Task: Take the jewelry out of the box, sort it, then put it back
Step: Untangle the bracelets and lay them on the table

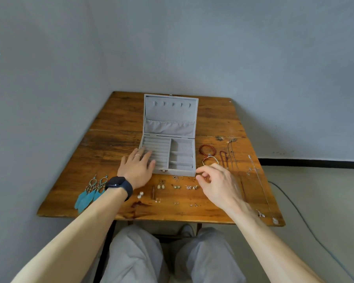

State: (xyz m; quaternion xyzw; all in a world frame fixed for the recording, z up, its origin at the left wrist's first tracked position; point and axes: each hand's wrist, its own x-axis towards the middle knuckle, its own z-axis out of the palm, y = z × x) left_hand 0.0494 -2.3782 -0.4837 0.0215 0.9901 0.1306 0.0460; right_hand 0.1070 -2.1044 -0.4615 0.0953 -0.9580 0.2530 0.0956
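Observation:
The grey velvet jewelry box [178, 171] stands open in the middle of the wooden table [114, 123], lid upright, its compartments bare. My left hand [137, 168] rests with straight fingers on the box's front left corner, across the ring rolls. Beside the box's front right corner, my right hand [219, 182] hovers with thumb and forefinger pinched on a small piece of jewelry, too small to identify. Several small earrings [176, 186] lie in rows in front of the box. Teal feather earrings [90, 193] lie at the left.
Right of the box lie a red bead bracelet [207, 150], a metal bangle [211, 160], dark necklaces [231, 152] and a long thin chain [258, 180] near the table's right edge. Pearl studs [140, 195] sit by my left wrist. Grey walls border the table at the back and left.

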